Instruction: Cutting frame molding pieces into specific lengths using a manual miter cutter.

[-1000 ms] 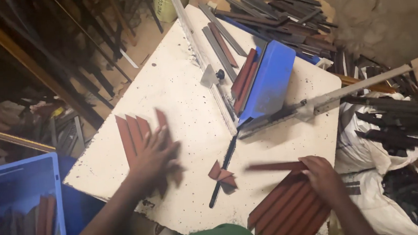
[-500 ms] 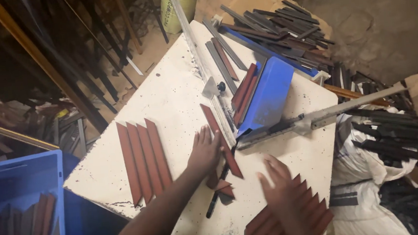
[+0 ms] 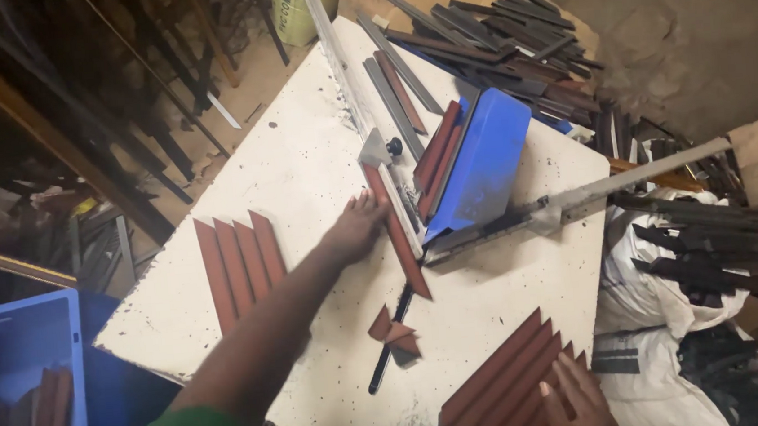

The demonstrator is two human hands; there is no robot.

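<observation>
Head view: left hand (image 3: 358, 228) flat, open, pressing long reddish-brown strip (image 3: 396, 230) against blue guillotine cutter (image 3: 474, 165); right hand (image 3: 578, 400) open on reddish-brown strip stack (image 3: 500, 379). Positioning step; next needs lever.

The left hand (image 3: 358, 228) presses a brown strip (image 3: 396, 230) against the cutter's guide rail (image 3: 363, 124) (right hand (image 3: 578, 400) rests on the stacked strips (image 3: 500, 379)).

You're in a cramped workshop, likely for cutting frame moulding. A worn, paint-flecked white bench (image 3: 304, 183) fills the view, with a blue-bladed lever cutter (image 3: 483, 164) bolted near its centre. At twelve to one o'clock lies a heap of dark strips (image 3: 510, 49); at ten o'clock long lengths (image 3: 135, 88) lean over a dirt floor. Mitred reddish pieces (image 3: 238, 260) sit at eight o'clock, offcuts (image 3: 393, 334) at six, and a blue crate (image 3: 12, 359) at seven.
</observation>
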